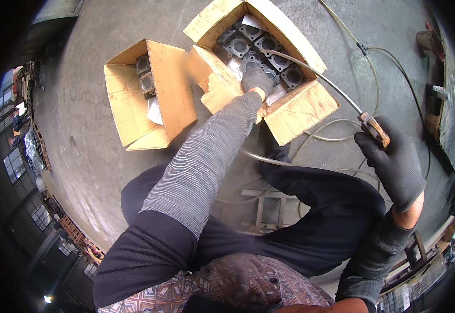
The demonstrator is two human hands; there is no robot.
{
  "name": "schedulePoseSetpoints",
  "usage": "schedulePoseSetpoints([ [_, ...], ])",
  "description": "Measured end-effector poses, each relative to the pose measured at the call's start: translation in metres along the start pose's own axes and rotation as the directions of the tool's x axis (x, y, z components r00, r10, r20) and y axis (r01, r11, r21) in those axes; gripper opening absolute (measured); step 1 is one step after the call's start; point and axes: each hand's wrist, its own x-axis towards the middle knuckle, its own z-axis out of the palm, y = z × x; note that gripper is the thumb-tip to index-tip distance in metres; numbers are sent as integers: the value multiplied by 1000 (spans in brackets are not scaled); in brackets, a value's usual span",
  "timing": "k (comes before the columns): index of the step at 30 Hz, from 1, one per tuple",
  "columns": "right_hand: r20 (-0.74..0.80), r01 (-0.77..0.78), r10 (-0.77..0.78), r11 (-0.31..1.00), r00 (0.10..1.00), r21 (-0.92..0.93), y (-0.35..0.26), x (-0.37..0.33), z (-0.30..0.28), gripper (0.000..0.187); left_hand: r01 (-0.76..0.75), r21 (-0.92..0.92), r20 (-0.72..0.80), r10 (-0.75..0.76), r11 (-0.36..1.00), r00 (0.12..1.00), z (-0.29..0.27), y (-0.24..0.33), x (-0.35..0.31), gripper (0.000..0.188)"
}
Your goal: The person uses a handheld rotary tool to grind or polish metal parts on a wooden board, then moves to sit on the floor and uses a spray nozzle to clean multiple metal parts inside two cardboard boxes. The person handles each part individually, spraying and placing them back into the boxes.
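Observation:
Inside the larger open cardboard box (303, 112), several grey metal engine cylinders (239, 46) stand in rows with their round bores facing up. My gloved left hand (259, 81) reaches into the near side of this box, its fingers curled on one engine cylinder (252, 63); the fingertips are partly hidden. At the right, my gloved right hand (394, 159) is closed round the worn brown handle of an air blow gun (375, 129). Its long thin metal tube runs up and left, and the bent tip hangs over the cylinders.
A second open cardboard box (172, 96) stands to the left, with a few metal parts (146, 82) and white paper inside. Pale hoses (337, 136) loop across the concrete floor (97, 68). A low metal frame (269, 208) sits between my legs. Pallets and racks line the far left.

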Motion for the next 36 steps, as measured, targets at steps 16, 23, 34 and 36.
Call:
schedulePoseSetpoints([
  [16, 26, 3, -5, 997, 1000, 83, -6, -6, 2, 30, 131, -942, 195, 186, 309, 963, -30, -21, -32, 38],
  [23, 24, 79, -93, 937, 995, 340, 23, -36, -3, 32, 222, -973, 227, 472, 67, 852, -144, -60, -150, 42],
  [34, 72, 5, -26, 963, 997, 271, 46, -135, -40, 37, 270, -936, 335, 331, 228, 882, -212, -107, -277, 48],
  [36, 138, -86, 51, 963, 989, 257, 42, -140, -38, 41, 230, -909, 337, 286, 349, 897, -215, -115, -283, 47],
])
